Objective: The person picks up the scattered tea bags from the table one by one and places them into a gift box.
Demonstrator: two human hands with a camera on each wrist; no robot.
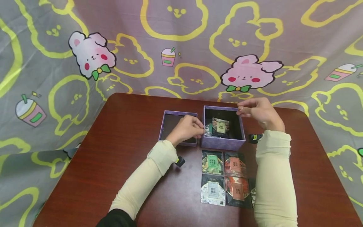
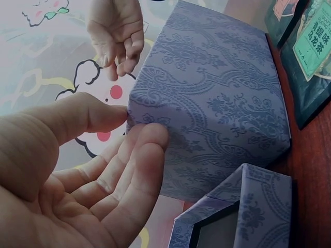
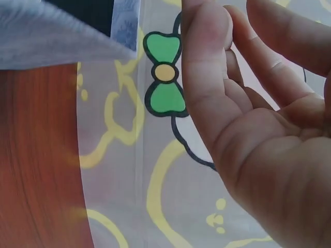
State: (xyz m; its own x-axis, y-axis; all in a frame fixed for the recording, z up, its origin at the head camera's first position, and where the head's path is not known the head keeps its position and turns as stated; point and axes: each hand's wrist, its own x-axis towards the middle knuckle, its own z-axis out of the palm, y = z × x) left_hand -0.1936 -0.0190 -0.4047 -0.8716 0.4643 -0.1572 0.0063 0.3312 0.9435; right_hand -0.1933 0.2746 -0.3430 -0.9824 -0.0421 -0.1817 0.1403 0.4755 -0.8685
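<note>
A deep purple patterned box (image 1: 222, 144) stands uncovered on the table, with two sachets (image 1: 220, 126) visible inside. My left hand (image 1: 185, 128) is at its left rim. In the left wrist view, the thumb and fingertips of that hand pinch the box's edge. Past the box's far right corner, my right hand (image 1: 259, 112) hovers with loosely bent fingers and nothing between them. The right wrist view shows a gap between those fingers and the box wall (image 3: 126, 23). Beside the box lies a shallow purple lid (image 1: 173, 126), inner side up, partly behind my left hand.
In front of the box lie several flat sachets: a green one (image 1: 212, 162), a white one (image 1: 212, 190), red ones (image 1: 235, 164); another is partly under my right sleeve. Small black objects (image 1: 180, 161) show near both cuffs. A patterned cloth (image 1: 181, 75) hangs behind the brown table (image 1: 127, 126).
</note>
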